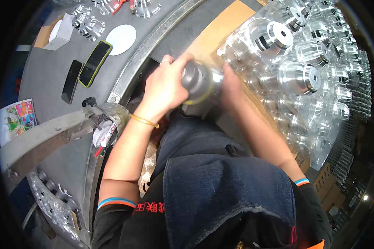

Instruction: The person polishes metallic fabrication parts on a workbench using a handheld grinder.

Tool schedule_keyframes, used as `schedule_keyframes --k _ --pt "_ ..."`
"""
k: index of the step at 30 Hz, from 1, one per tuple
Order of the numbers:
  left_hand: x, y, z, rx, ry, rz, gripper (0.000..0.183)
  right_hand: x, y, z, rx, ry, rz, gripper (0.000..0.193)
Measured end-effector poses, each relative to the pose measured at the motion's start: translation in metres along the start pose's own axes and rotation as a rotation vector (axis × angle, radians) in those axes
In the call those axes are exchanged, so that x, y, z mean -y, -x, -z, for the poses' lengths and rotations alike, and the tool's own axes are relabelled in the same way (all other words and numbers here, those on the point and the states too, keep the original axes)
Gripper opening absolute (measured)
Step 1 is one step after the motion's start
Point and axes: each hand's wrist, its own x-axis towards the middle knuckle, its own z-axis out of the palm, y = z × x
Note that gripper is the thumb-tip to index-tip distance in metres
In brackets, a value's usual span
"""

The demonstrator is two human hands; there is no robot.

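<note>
One denim apron (232, 186), nearest. Left, far: yellow-edged phone (95, 63) on grey table (50, 79). Left hand (166, 85): fingers curled over the left side of one round metal part (197, 81), centre, just beyond the apron. Right hand (232, 87): at its right side, blurred; grip cannot be told. Right: clear plastic packaging (317, 155) with silver parts (301, 79). Advisable: even two-sided support, clear of the packaging.

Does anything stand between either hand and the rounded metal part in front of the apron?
Nothing visible does. The left hand lies directly against the left side of the rounded metal part; the right hand is at its right side, though blur hides the exact contact.
</note>
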Motion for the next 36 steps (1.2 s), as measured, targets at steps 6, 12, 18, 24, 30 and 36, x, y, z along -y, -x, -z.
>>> schedule_keyframes --k 6,12,18,24,30,36 --pt "0.017 -0.047 0.009 0.220 0.019 -0.011 0.066 -0.001 0.033 0.001 -0.078 0.647 0.170 0.049" --pt "0.019 -0.039 0.011 0.304 0.204 0.027 0.072 -0.007 0.024 0.003 -0.186 0.393 0.158 0.047" --pt "0.018 0.029 -0.021 0.007 0.224 0.028 0.064 -0.001 0.002 0.004 -0.078 0.092 -0.003 0.038" --pt "0.031 0.062 -0.033 0.084 0.105 0.086 0.068 0.030 0.017 -0.022 -0.037 -0.110 -0.336 0.043" --pt "0.045 0.029 -0.020 -0.282 0.096 0.123 0.077 0.047 0.079 -0.040 0.407 -0.078 -0.135 0.033" --pt "0.023 -0.033 -0.007 -0.372 0.106 -0.001 0.063 0.091 0.110 -0.040 0.591 -0.172 0.019 0.034"
